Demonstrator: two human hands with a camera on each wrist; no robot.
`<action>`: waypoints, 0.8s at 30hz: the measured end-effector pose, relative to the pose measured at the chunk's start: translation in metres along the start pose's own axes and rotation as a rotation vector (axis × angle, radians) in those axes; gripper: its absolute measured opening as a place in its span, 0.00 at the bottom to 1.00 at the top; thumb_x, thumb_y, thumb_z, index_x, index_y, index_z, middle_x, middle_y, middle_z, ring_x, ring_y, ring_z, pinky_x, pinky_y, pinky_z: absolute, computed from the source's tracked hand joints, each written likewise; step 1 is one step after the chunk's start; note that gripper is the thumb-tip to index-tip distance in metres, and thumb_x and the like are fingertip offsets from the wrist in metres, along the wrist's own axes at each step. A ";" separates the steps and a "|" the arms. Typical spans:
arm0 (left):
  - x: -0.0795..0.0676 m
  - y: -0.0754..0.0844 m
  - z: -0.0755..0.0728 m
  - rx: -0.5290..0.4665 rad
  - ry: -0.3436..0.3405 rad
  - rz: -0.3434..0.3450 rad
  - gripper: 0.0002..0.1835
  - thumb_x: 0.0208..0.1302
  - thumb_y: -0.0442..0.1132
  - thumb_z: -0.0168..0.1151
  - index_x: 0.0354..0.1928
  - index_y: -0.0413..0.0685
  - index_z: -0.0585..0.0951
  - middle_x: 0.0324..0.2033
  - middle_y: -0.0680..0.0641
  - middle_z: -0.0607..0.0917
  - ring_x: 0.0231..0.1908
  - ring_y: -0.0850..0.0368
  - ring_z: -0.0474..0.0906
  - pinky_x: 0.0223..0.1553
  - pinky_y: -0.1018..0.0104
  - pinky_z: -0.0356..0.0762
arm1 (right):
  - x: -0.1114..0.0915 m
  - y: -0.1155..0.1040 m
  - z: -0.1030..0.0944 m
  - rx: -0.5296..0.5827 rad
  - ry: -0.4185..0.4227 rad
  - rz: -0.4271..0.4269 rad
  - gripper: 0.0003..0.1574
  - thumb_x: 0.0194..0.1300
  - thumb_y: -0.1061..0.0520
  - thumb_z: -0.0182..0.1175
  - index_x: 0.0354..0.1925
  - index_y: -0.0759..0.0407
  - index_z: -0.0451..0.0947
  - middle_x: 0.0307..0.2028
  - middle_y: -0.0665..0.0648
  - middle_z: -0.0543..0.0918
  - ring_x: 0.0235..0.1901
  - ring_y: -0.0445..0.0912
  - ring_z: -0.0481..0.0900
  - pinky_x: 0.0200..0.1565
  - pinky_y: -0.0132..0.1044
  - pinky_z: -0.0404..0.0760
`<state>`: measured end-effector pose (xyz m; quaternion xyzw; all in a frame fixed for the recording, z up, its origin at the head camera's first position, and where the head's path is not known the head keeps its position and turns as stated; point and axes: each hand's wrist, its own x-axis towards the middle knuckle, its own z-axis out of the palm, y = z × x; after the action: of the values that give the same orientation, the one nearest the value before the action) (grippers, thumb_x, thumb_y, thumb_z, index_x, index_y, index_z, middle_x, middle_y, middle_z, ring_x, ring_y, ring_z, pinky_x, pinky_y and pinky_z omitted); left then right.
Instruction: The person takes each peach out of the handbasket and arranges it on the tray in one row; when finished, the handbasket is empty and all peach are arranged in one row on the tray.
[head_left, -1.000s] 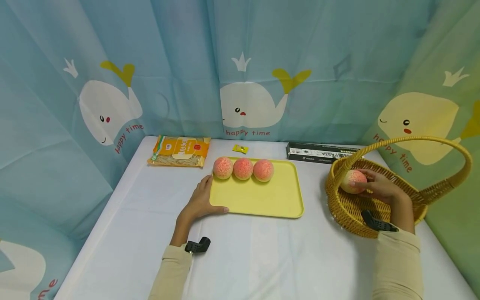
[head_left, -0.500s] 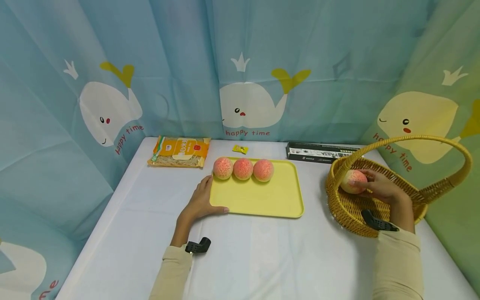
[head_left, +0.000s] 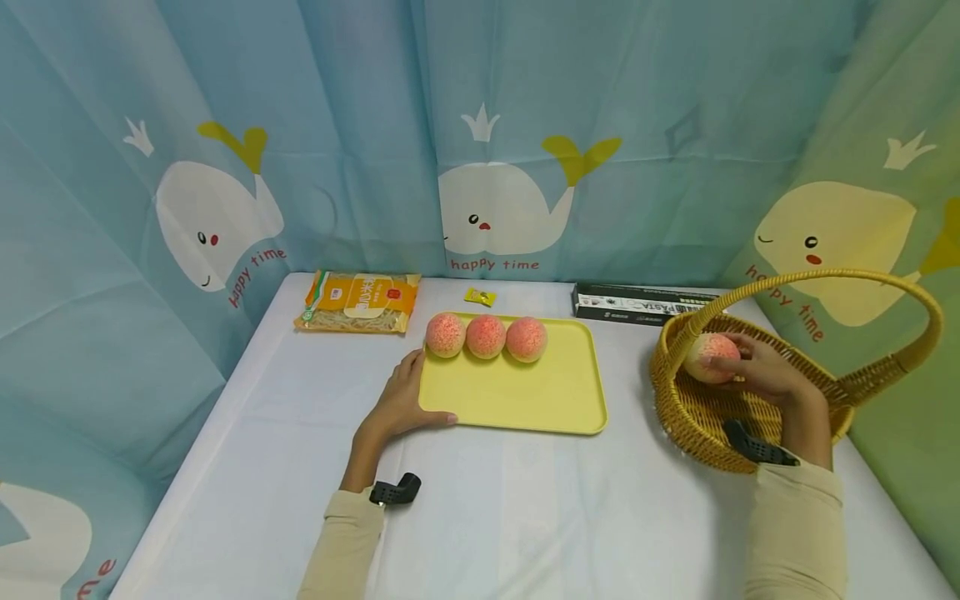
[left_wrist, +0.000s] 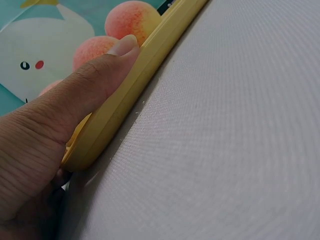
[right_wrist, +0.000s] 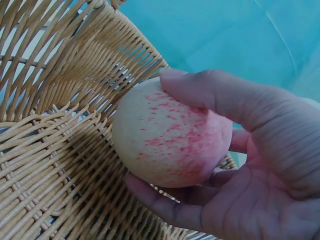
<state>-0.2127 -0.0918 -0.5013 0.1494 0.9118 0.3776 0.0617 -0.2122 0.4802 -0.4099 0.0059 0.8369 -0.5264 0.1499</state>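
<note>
In the head view, three pink-and-cream peaches (head_left: 486,337) sit in a row along the far left part of a yellow tray (head_left: 517,396). My left hand (head_left: 403,403) holds the tray's near left corner, fingers along the left side and thumb (left_wrist: 100,80) on the near rim. To the right, my right hand (head_left: 767,367) reaches into a wicker basket (head_left: 693,429) with a tall arched handle. It grips another peach (right_wrist: 167,135) between thumb and fingers. Seen from the right wrist, this peach is close to the woven wall; contact is unclear.
Behind the tray lie an orange noodle bag (head_left: 360,302), a small yellow wrapped packet (head_left: 480,297) and a dark pasta box (head_left: 637,303). The basket handle (head_left: 847,273) arches above the right hand. Whale-print curtains (head_left: 360,125) border the white table (head_left: 285,467).
My right hand has shifted slightly up and right inside the basket, and the gripped peach has moved with it. My left hand and the tray stay in place.
</note>
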 end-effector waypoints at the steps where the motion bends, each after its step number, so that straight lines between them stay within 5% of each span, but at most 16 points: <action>1: 0.000 0.000 0.000 0.003 0.001 0.001 0.70 0.38 0.65 0.77 0.78 0.49 0.45 0.75 0.42 0.50 0.73 0.42 0.51 0.69 0.41 0.56 | -0.001 -0.001 0.000 -0.005 -0.001 -0.011 0.17 0.73 0.58 0.53 0.54 0.40 0.61 0.41 0.37 0.75 0.40 0.34 0.79 0.42 0.38 0.84; 13: 0.000 0.000 -0.001 0.007 -0.004 0.005 0.70 0.38 0.65 0.77 0.78 0.49 0.45 0.75 0.42 0.50 0.73 0.42 0.51 0.70 0.41 0.56 | -0.015 -0.013 0.000 -0.027 0.022 -0.120 0.23 0.74 0.61 0.51 0.60 0.41 0.61 0.43 0.37 0.76 0.41 0.33 0.79 0.39 0.34 0.83; 21: 0.001 -0.001 0.001 0.002 -0.003 0.000 0.70 0.38 0.65 0.77 0.78 0.50 0.45 0.75 0.43 0.50 0.73 0.43 0.51 0.69 0.41 0.56 | -0.024 -0.025 0.004 0.116 0.006 -0.163 0.21 0.74 0.63 0.48 0.60 0.43 0.61 0.43 0.43 0.77 0.38 0.36 0.80 0.37 0.34 0.83; 24: 0.001 -0.002 0.002 0.001 -0.004 -0.001 0.70 0.38 0.66 0.77 0.78 0.50 0.45 0.75 0.43 0.49 0.73 0.43 0.51 0.69 0.41 0.56 | -0.031 -0.034 0.008 0.058 0.041 -0.149 0.19 0.75 0.60 0.49 0.58 0.42 0.61 0.43 0.43 0.76 0.38 0.36 0.79 0.37 0.33 0.83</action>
<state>-0.2135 -0.0918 -0.5041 0.1499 0.9118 0.3769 0.0638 -0.1869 0.4628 -0.3749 -0.0411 0.8223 -0.5599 0.0930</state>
